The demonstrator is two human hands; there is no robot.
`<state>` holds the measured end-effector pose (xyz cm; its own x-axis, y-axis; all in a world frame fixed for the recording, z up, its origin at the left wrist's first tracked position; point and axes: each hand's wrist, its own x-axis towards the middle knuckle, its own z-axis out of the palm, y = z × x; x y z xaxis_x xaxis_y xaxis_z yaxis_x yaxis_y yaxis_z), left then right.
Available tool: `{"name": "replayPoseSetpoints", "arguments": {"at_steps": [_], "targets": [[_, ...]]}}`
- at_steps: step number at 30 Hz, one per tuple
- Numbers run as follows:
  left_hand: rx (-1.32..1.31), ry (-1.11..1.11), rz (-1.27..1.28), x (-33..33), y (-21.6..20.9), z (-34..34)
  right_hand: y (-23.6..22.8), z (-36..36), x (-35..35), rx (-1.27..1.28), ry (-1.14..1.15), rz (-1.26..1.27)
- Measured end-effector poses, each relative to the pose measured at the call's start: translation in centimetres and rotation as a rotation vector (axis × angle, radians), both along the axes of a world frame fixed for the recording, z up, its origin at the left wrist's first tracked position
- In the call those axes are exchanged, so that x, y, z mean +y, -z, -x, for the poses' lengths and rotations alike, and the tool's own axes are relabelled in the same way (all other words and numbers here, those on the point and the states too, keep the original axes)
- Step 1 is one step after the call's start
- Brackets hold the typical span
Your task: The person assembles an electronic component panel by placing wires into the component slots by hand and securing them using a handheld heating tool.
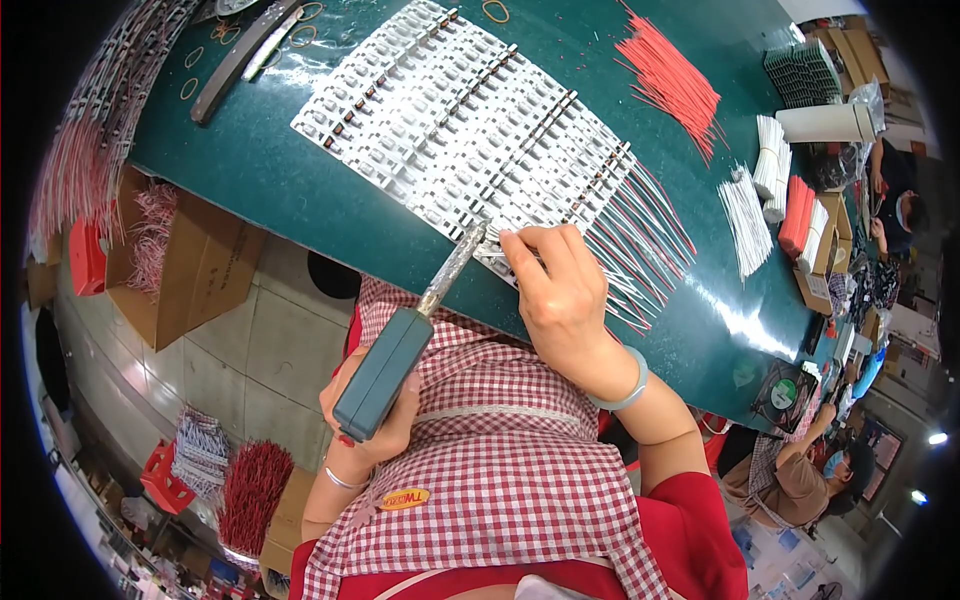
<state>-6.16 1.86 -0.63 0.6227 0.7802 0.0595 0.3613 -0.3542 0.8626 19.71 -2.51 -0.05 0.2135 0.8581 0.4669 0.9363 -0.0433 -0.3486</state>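
Note:
My left hand (372,415) grips the teal handle of a soldering iron (405,340); its metal tip reaches the near edge of a row of white circuit strips (460,120) laid side by side on the green table (270,180). My right hand (560,290) rests on the strips beside the tip, fingers pinched on a thin wire end. Red and white wires (640,250) stick out from the strips' right ends.
Loose red wires (675,80) and bundles of white wires (745,215) lie farther right on the table. Rubber bands (300,35) and a dark bar (235,60) sit at the far left. Cardboard boxes (195,265) stand on the floor. Other people work at right.

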Motion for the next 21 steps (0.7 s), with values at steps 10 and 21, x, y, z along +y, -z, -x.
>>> {"name": "replayPoseSetpoints", "arguments": {"at_steps": [10,21], "targets": [[0.008,-0.001,-0.033,-0.1,-0.1,0.8,0.5,0.3,-0.1,0.013,0.012,-0.03],[0.028,0.0,-0.042,-0.2,-0.6,0.5,0.5,1.0,-0.4,0.04,-0.018,-0.024]]}}
